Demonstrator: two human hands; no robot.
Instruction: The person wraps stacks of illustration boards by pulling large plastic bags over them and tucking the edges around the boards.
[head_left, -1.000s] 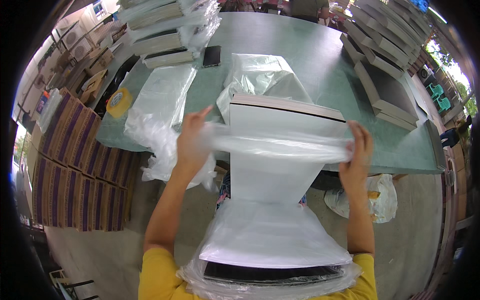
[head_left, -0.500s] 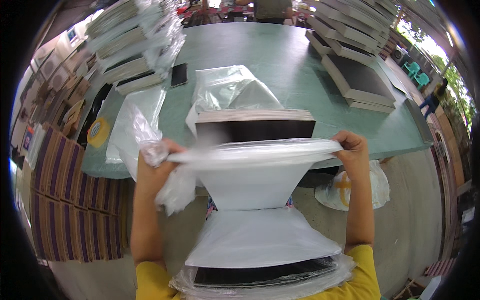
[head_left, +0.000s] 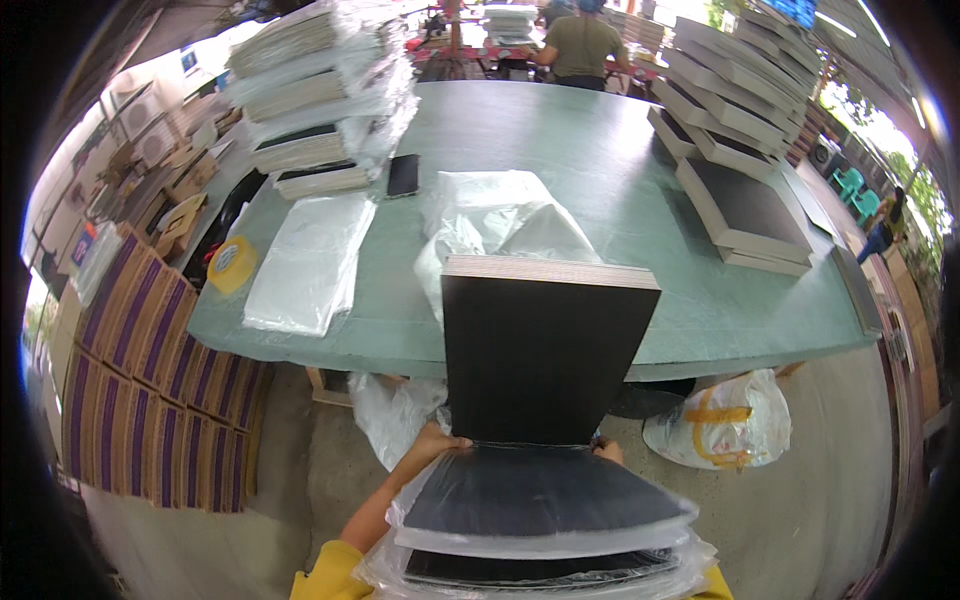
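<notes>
A thick block of boards (head_left: 545,355) with a black face and pale layered edges stands upright in front of me, at the table's near edge. My left hand (head_left: 438,443) is at its lower left corner, thumb and fingers closed on the edge of clear plastic. At the lower right corner is my right hand (head_left: 607,450), largely hidden behind the block and the plastic; its grip cannot be made out. Below, close to my body, lies a pile of black boards in clear plastic wrapping (head_left: 550,500). A crumpled clear plastic bag (head_left: 495,215) rests on the table behind the block.
The green table (head_left: 510,130) carries a tall plastic-wrapped stack (head_left: 320,90), a phone (head_left: 403,175), yellow tape (head_left: 231,264), flat plastic bags (head_left: 310,262) and black-covered blocks (head_left: 745,210). Cartons (head_left: 150,400) stand left, a white sack (head_left: 715,425) right. A person (head_left: 585,48) is beyond.
Both hands have dropped from the stretched plastic opening to the block's lower corners. The block's face, earlier mostly behind whitish plastic, now shows black. My view has tilted up slightly.
</notes>
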